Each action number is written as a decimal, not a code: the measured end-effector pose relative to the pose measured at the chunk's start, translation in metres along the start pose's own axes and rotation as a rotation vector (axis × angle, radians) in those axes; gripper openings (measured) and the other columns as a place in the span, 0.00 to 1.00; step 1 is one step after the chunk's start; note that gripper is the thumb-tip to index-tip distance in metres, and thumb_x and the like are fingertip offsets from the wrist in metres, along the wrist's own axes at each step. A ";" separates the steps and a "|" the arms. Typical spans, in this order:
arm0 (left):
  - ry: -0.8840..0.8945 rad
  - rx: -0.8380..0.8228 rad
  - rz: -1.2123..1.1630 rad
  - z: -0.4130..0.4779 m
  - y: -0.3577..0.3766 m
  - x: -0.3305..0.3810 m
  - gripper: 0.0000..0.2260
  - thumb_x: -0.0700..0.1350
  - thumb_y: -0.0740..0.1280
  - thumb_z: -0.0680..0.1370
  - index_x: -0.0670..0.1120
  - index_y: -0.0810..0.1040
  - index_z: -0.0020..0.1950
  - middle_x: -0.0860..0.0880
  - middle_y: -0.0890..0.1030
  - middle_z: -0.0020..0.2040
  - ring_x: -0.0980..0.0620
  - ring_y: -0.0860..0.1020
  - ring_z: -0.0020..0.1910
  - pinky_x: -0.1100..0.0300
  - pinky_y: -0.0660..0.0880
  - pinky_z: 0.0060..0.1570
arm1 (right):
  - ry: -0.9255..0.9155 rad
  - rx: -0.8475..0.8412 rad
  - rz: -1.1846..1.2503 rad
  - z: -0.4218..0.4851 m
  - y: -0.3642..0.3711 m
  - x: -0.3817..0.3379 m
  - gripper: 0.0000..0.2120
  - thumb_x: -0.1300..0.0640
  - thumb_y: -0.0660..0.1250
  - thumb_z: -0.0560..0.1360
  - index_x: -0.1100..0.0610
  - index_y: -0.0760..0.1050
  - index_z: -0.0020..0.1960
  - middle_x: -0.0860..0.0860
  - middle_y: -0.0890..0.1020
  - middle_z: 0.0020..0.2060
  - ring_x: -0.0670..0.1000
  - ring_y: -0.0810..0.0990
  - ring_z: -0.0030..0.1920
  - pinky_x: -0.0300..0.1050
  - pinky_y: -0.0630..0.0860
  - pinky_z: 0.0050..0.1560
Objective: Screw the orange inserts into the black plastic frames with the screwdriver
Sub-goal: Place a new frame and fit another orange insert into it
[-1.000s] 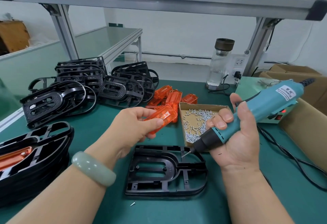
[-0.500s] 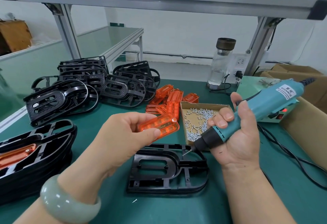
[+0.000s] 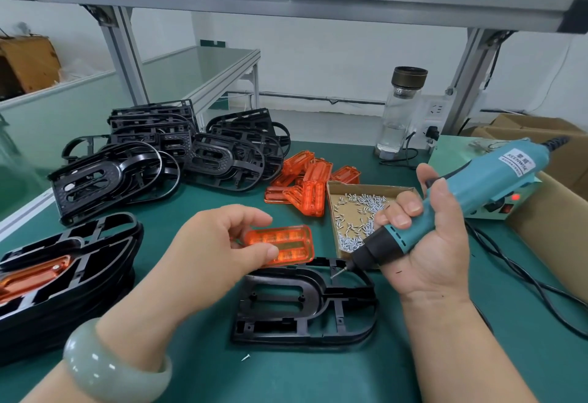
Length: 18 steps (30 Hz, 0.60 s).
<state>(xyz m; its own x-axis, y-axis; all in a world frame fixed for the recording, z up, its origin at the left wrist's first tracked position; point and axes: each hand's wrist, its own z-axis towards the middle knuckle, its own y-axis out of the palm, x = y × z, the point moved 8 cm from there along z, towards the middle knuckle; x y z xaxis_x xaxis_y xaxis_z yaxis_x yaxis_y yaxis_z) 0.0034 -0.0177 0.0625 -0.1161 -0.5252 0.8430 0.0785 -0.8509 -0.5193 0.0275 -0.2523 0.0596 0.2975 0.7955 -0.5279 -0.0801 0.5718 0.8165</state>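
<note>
Orange insert [image 3: 280,245] is pinched in your left hand [image 3: 216,250] above the black frame [image 3: 305,302] near the table's [image 3: 318,377] front edge. Your right hand [image 3: 429,243] grips the screwdriver [image 3: 445,205].

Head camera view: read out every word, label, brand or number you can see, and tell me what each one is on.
"KEENWI...": on the white label of the teal screwdriver gripped by the right hand; the last letters are unclear.
The characters above that word and the small line below it are too blurred to read.
Nothing else in view carries readable text.

Bright, even light; edges perhaps slightly bowed.
</note>
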 end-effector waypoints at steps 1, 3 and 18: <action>-0.007 -0.010 0.033 0.000 0.001 -0.003 0.12 0.42 0.78 0.66 0.55 0.79 0.43 0.55 0.82 0.36 0.61 0.77 0.29 0.75 0.70 0.33 | 0.000 0.000 0.006 0.000 0.000 0.000 0.09 0.51 0.60 0.73 0.50 0.75 0.51 0.44 0.70 0.26 0.42 0.68 0.24 0.35 0.71 0.32; -0.025 -0.044 0.108 0.001 0.006 -0.011 0.11 0.45 0.78 0.65 0.54 0.79 0.41 0.59 0.82 0.35 0.62 0.76 0.28 0.73 0.69 0.32 | 0.003 0.001 0.009 0.000 0.000 0.000 0.09 0.51 0.61 0.73 0.50 0.75 0.51 0.44 0.70 0.26 0.42 0.68 0.24 0.35 0.71 0.31; -0.044 -0.148 0.354 0.000 0.028 -0.034 0.11 0.54 0.78 0.65 0.61 0.75 0.37 0.56 0.80 0.35 0.64 0.75 0.32 0.73 0.68 0.34 | 0.003 -0.008 -0.001 -0.001 0.001 0.000 0.09 0.51 0.61 0.74 0.51 0.75 0.51 0.44 0.70 0.26 0.42 0.69 0.24 0.35 0.72 0.31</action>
<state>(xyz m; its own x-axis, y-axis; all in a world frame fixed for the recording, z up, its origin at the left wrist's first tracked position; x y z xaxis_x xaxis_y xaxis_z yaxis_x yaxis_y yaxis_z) 0.0095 -0.0233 0.0193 -0.0646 -0.7888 0.6113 -0.0383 -0.6101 -0.7914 0.0268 -0.2513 0.0599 0.2944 0.7957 -0.5293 -0.0875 0.5739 0.8142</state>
